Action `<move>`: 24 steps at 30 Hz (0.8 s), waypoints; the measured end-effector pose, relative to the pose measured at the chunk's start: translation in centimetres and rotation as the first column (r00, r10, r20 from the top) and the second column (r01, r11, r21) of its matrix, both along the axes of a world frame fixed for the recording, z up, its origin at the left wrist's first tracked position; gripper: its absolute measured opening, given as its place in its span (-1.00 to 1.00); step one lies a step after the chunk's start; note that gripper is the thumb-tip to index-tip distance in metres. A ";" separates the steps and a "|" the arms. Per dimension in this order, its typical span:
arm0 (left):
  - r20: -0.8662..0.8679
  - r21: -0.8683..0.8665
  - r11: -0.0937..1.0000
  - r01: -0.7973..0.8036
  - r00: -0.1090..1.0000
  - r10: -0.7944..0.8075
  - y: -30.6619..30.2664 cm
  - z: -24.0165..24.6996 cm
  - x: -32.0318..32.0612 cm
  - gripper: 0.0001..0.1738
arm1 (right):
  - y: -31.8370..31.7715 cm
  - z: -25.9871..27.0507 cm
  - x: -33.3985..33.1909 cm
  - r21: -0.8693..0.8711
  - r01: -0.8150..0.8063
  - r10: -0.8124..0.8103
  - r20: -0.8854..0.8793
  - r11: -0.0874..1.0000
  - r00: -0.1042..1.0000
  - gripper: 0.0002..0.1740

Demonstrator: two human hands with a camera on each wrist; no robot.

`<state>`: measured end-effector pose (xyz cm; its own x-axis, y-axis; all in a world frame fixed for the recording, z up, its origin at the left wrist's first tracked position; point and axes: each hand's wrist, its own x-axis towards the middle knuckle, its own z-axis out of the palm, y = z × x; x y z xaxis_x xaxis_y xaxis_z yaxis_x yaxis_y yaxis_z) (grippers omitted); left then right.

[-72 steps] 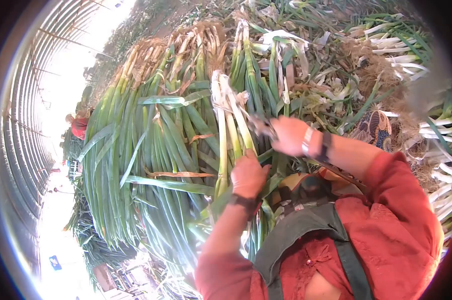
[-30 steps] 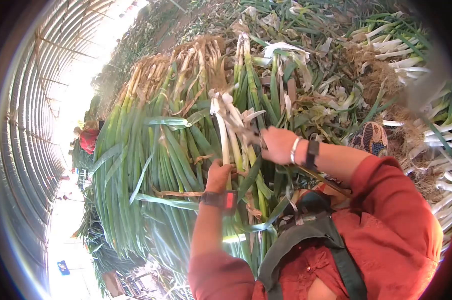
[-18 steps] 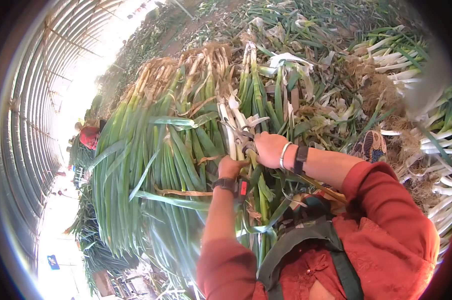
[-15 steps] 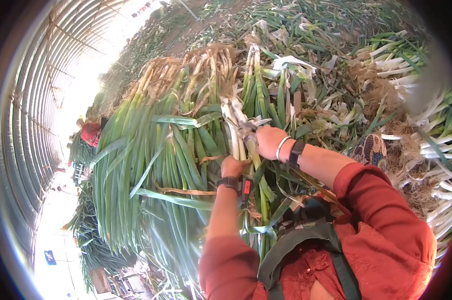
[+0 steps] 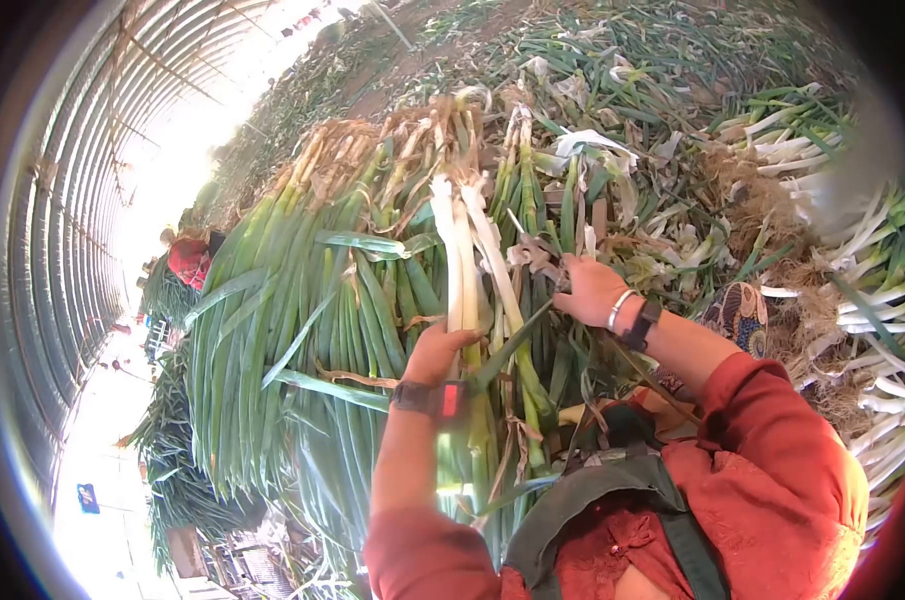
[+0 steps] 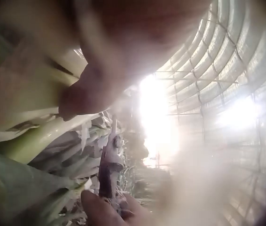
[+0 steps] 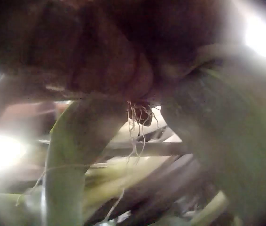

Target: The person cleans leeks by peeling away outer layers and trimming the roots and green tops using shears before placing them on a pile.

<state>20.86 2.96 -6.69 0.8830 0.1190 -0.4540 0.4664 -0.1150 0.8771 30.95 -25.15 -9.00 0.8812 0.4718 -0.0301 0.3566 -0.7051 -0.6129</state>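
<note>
Thick green onions with pale stalks [image 5: 456, 265] lie root end away from me in the head view. My left hand [image 5: 433, 355] grips a few stalks below their white part, thumb across them. To their right, my right hand [image 5: 593, 290] holds metal shears [image 6: 110, 165], whose pivot and narrow tip show in the left wrist view. The shears stand apart from the gripped stalks. A loose, slanting stalk [image 5: 508, 285] passes between the hands. In the right wrist view my dark, blurred hand [image 7: 109, 61] fills the top, above broad leaves [image 7: 83, 160] and thin roots [image 7: 135, 127].
A large heap of untrimmed green onions [image 5: 303, 290] spreads on the left, roots at the far end. Peeled-off leaves [image 5: 663, 190] litter the ground beyond. Cleaned white onions [image 5: 878, 310] lie along the right, near a patterned shoe [image 5: 745, 315]. A person in red [image 5: 188, 262] is far left.
My right hand has drawn rightward, taking the shears off the stalks where they overlapped half a second ago. My left hand has shifted slightly left and down, and the white stalks now stand more spread.
</note>
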 end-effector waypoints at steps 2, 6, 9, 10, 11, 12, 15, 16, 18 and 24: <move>0.038 -0.082 0.996 0.034 0.999 -0.031 -1.0 3.2 -1.1 -0.64 | -1.1 -0.7 0.0 -0.056 0.030 -0.022 0.133 0.998 0.991 -0.28; 0.017 -0.087 0.996 0.038 0.999 -0.037 -3.2 8.3 -2.5 -0.60 | -0.1 -0.5 -0.6 0.144 -0.047 -0.027 0.475 0.988 0.879 -0.39; 0.050 -0.081 0.996 0.041 0.998 -0.037 -3.6 8.9 -2.8 -0.58 | 3.4 2.7 -3.4 0.474 -0.058 0.091 -0.048 0.878 0.995 -0.44; 0.069 -0.078 0.996 0.040 0.997 -0.035 -3.6 9.2 -2.9 -0.58 | 4.7 2.1 -3.9 0.547 -0.006 0.158 -0.230 0.837 0.960 -0.45; 0.088 -0.082 0.995 0.056 0.995 -0.049 -3.4 9.2 -2.9 -0.58 | 5.5 1.9 -5.3 0.711 0.066 0.194 -0.278 0.700 0.941 -0.49; 0.108 -0.085 0.994 0.070 0.992 -0.061 -3.1 9.0 -2.6 -0.58 | 6.1 1.6 -6.2 0.692 0.055 0.208 -0.290 0.720 0.934 -0.46; 0.110 -0.148 0.989 0.028 0.994 -0.012 -3.7 9.8 -2.5 -0.57 | 7.1 2.7 -11.3 0.774 -0.052 0.259 -0.147 0.631 0.955 -0.23; 0.102 -0.177 0.984 0.003 0.995 0.015 -4.4 10.4 -2.4 -0.56 | 7.6 3.6 -13.3 0.785 -0.115 0.232 -0.037 0.609 0.972 -0.21; 0.167 0.041 0.998 0.036 0.985 -0.043 -5.4 10.7 -2.6 -0.45 | 7.4 5.0 -14.5 0.719 -0.228 0.263 0.065 0.656 0.963 -0.15; 0.180 0.125 0.990 0.064 0.980 -0.086 -3.5 10.5 -4.1 -0.41 | 2.6 10.2 -6.7 0.415 -0.432 0.323 0.309 0.801 0.895 -0.64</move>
